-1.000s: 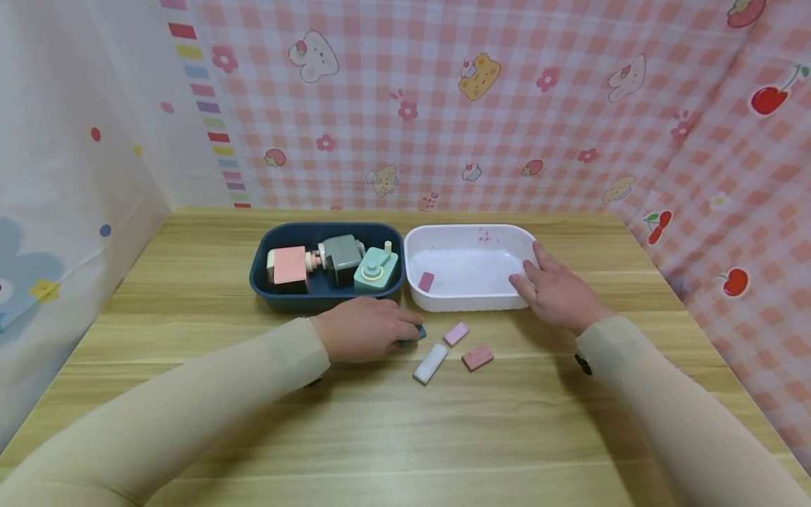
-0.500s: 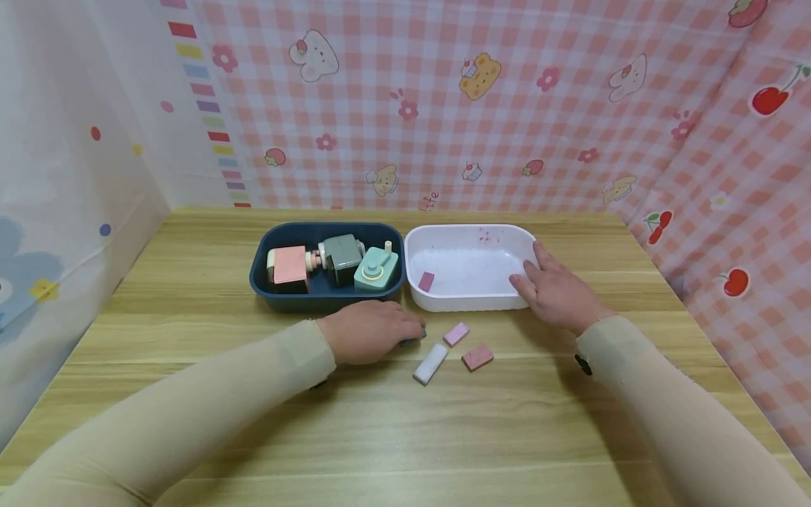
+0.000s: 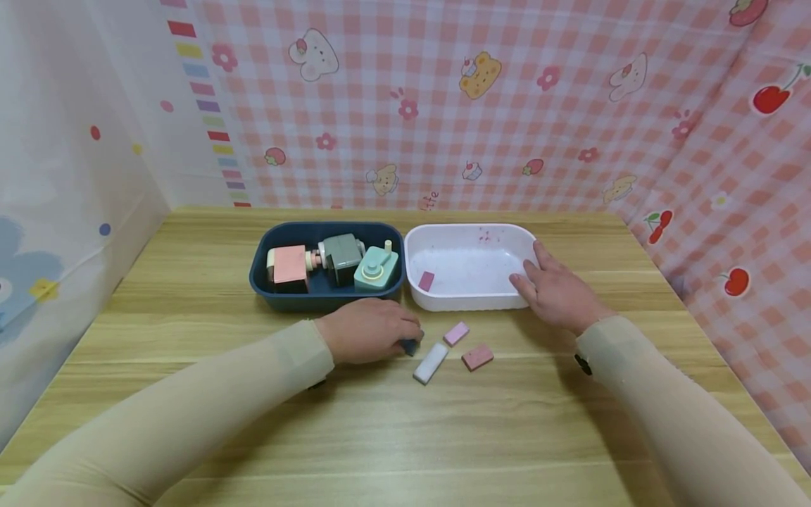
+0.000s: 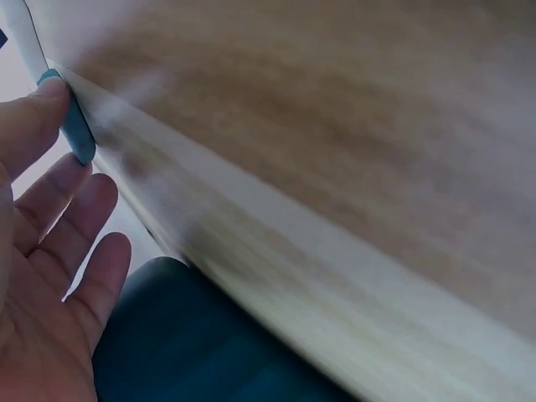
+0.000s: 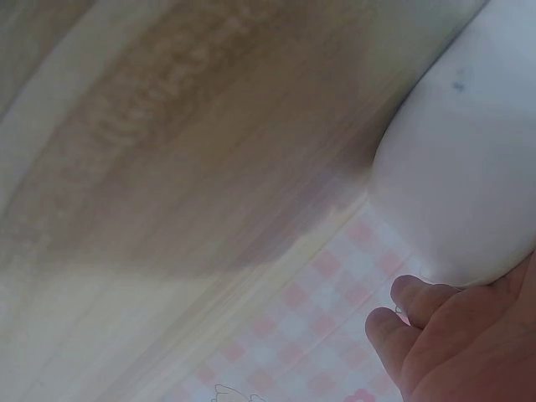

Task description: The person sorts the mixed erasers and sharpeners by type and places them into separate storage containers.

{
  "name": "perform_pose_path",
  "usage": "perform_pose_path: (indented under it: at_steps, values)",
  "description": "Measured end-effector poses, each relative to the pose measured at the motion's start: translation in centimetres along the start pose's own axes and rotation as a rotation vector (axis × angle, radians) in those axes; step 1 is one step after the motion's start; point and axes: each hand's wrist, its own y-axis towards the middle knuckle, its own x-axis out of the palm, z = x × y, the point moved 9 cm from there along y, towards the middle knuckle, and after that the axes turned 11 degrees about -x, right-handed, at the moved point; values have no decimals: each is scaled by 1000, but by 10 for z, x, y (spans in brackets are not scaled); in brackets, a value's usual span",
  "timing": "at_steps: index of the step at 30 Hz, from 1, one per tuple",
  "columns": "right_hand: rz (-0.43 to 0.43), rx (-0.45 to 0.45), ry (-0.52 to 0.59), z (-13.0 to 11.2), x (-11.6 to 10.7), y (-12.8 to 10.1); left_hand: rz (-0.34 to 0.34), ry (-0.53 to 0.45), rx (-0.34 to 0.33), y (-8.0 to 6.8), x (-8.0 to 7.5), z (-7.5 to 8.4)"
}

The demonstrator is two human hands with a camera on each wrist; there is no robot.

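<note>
In the head view my left hand (image 3: 370,329) is low over the table, pinching a small dark teal block (image 3: 409,346) whose near end pokes out under the fingertips. The left wrist view has this teal block (image 4: 77,126) between thumb and forefinger, the other fingers loosely bent. A white block (image 3: 431,363), a pale pink block (image 3: 456,334) and a dusty pink block (image 3: 478,358) lie to its right. My right hand (image 3: 564,290) rests on the right end of the white tub (image 3: 469,304), fingers extended. A dark pink block (image 3: 426,282) lies inside the tub.
A navy tub (image 3: 304,304) stands against the white tub's left side. In it are a pink boxy toy (image 3: 290,264), a grey-green boxy toy (image 3: 342,253) and a mint toy with a dial (image 3: 376,269). A checked pink cloth (image 3: 405,105) hangs behind the table.
The teal block has turned in my left fingers, from pointing right to pointing towards the near edge. The left hand has shifted only slightly. My right hand has stayed on the white tub.
</note>
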Motion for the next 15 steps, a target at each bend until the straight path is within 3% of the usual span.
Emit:
perform_pose_path:
  at_steps: [15]
  values:
    - [4, -8, -3, 0, -1, 0, 23, 43, 35, 0, -3, 6]
